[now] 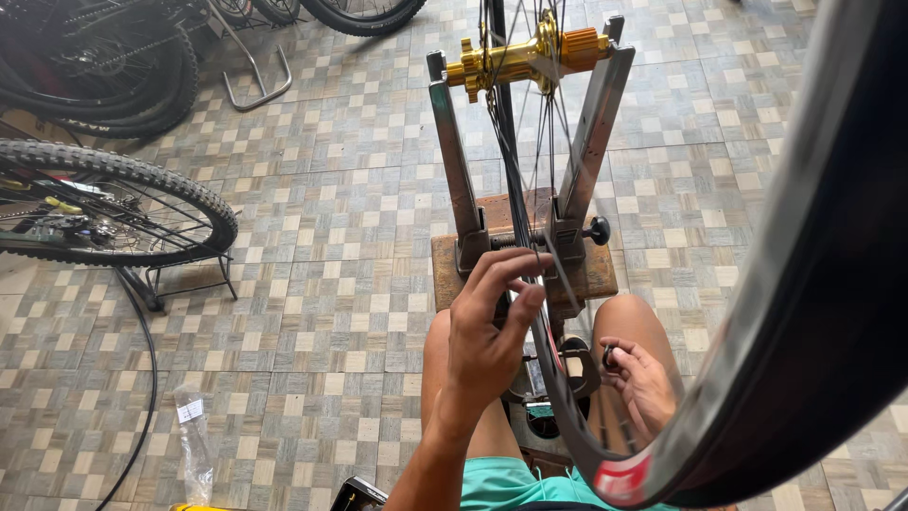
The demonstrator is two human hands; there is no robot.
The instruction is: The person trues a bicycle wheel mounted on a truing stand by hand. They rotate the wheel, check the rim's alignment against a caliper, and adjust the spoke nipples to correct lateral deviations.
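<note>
A bicycle wheel (757, 312) sits upright in a grey metal truing stand (454, 161), its dark, smooth rim sweeping in a wide arc from the stand's base up past the camera on the right, with a red and white patch on the rim near the bottom. Thin black spokes (515, 180) run from the rim up to a shiny gold hub (525, 57) held between the tops of the stand's two flat uprights. The stand rests on a worn wooden block (591, 274), and a round black knob (598, 230) sticks out from the right side of its base.

The left hand (487, 331) is raised just in front of the stand's base, fingers spread and curled against the rim and spokes, thumb pressing the rim. The right hand (643, 378) is lower, right of the stand beside the person's bare knee, pinching a small dark tool (610, 358) at the rim; hands are apart.

Far left of the stand, a knobbly-tyred bike wheel (123, 203) stands in a floor rack on the checkered tile floor (331, 189), and a clear plastic bag (194, 440) lies below it
</note>
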